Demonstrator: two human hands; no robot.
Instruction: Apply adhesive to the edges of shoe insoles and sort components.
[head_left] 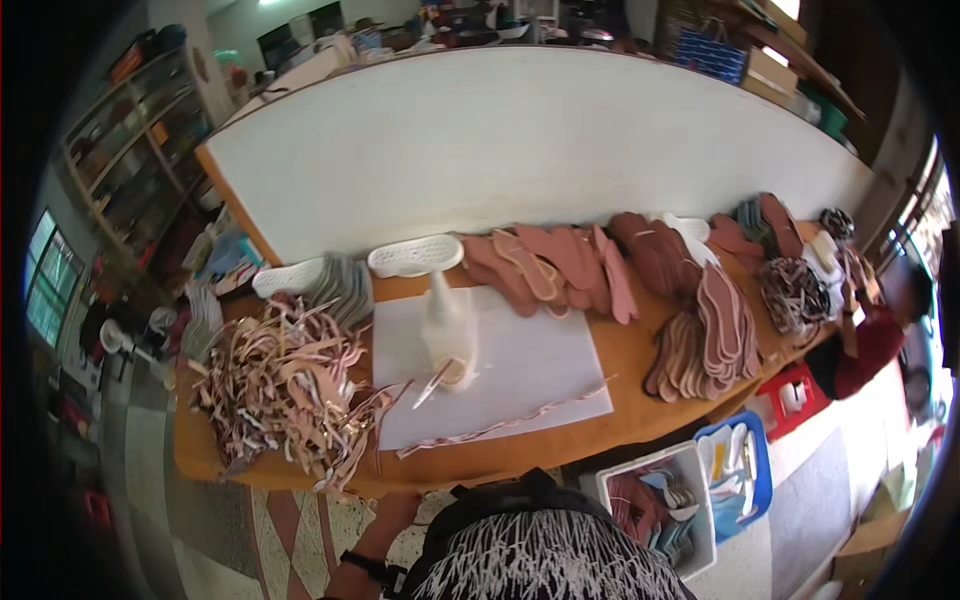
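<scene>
My left hand (398,508) is low in front of the table's near edge, below the heap of strips, with a dark band on its wrist. Its fingers are partly hidden, so I cannot tell whether it holds anything. My right hand is out of sight. On a white sheet (540,350) stands a pale, narrow-necked form (447,335), a thin light strip (432,386) at its lower end. A long twisted pinkish strip (510,418) lies along the sheet's near edge. Left of the sheet is a tangled heap of tan and pink strips (290,385).
Along the white partition (530,140) lie white soles (415,255), grey soles (342,290) and brown-pink insoles (560,262). More insoles (722,325) are stacked to the right. A white bin (708,490) and blue basket (762,470) stand below the table; another person (870,345) is at far right.
</scene>
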